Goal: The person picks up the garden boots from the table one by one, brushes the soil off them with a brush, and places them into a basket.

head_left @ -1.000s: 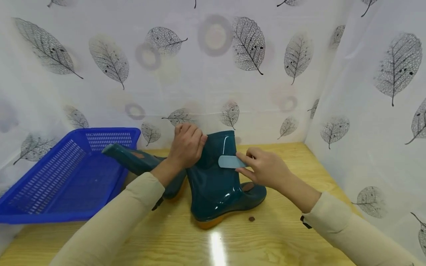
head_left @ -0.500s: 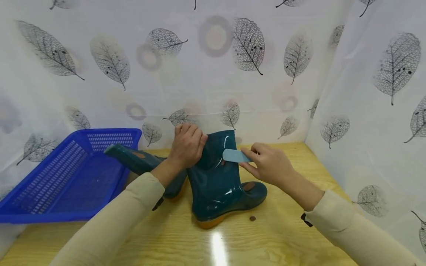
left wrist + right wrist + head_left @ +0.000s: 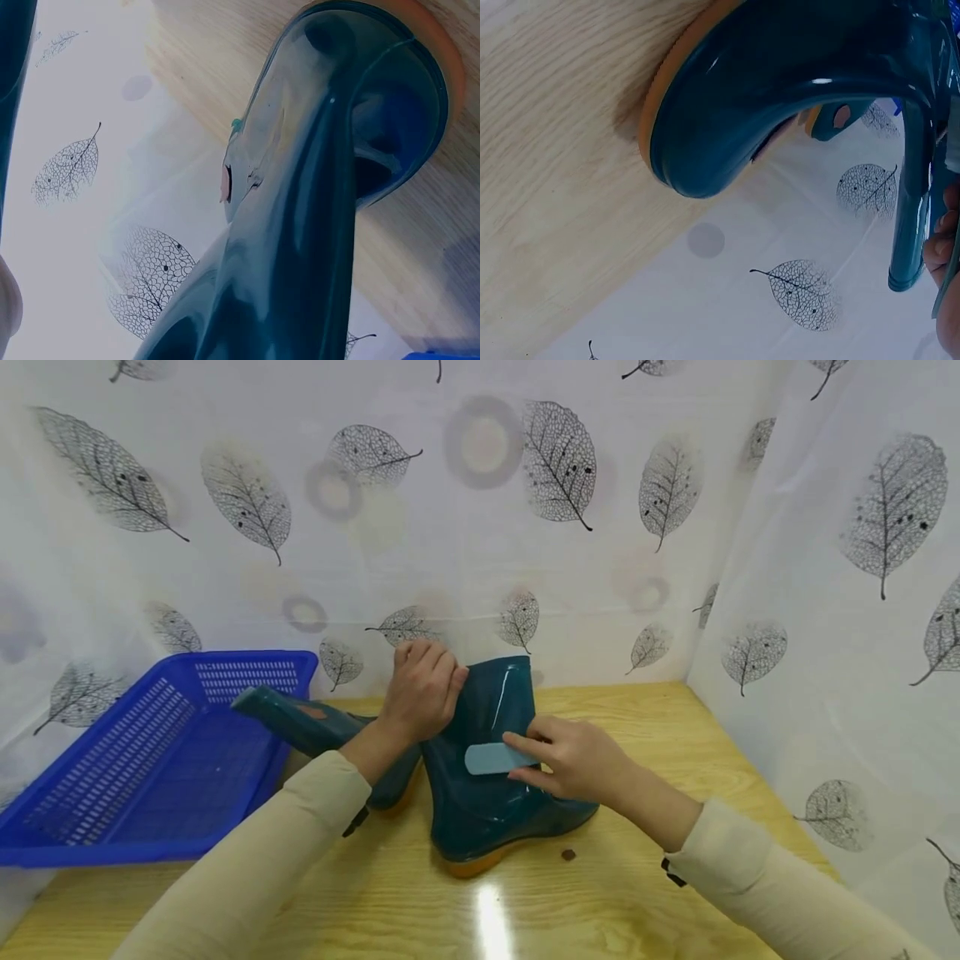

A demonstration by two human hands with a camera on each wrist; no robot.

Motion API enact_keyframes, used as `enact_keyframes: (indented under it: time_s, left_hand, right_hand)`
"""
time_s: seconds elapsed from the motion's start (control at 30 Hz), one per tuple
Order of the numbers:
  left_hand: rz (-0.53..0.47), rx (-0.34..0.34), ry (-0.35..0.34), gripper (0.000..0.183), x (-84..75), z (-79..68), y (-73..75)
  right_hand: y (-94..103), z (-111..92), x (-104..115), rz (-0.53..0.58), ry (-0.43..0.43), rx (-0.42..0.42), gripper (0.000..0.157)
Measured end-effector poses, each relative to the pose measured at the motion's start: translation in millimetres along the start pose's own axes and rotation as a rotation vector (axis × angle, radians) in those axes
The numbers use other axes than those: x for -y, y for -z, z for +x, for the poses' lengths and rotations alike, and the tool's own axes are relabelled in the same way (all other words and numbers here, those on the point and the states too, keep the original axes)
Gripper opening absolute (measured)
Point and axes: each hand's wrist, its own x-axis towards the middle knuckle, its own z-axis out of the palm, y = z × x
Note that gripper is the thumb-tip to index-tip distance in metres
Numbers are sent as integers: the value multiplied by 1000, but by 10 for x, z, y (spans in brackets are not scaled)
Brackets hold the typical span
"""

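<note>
A glossy dark-teal rubber boot (image 3: 480,802) with an orange-tan sole stands on the table, its toe towards the right. My left hand (image 3: 423,689) grips the top of its shaft, fingers curled over the rim. Between thumb and fingers, my right hand (image 3: 570,760) pinches a flat light-blue brush (image 3: 491,758) with a rounded end, laid across the lower shaft. The right wrist view shows the boot's rounded toe (image 3: 705,135), with the right hand's fingers at the right edge. In the left wrist view, the shaft and heel (image 3: 397,135) of a teal boot fill the middle.
A second teal boot (image 3: 322,727) with a brown patch leans to the left, partly behind the left forearm. Beyond it is a blue perforated plastic basket (image 3: 150,852). A small dark chip (image 3: 568,854) lies on the wooden table (image 3: 615,893). Leaf-patterned curtain (image 3: 480,543) hangs behind.
My right hand first shifted the brush slightly up and right, then slid it down and left to the lower shaft. The left hand keeps its grip, and both boots stay in place.
</note>
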Motion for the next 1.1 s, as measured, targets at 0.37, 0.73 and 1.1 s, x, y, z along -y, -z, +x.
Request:
enact_keyframes:
  time_s: [0.37, 0.73, 1.1]
  left_hand:
    - [-14, -6, -8, 41, 14, -8, 19]
    - [-31, -12, -11, 43, 6, -10, 4]
    - [-10, -19, -15, 43, -11, -3, 4]
  right_hand:
    - [31, 30, -48, -93, -75, -13, 50]
    - [113, -75, -124, -54, -84, 42, 45]
    - [-14, 59, -2, 48, 60, -4, 45]
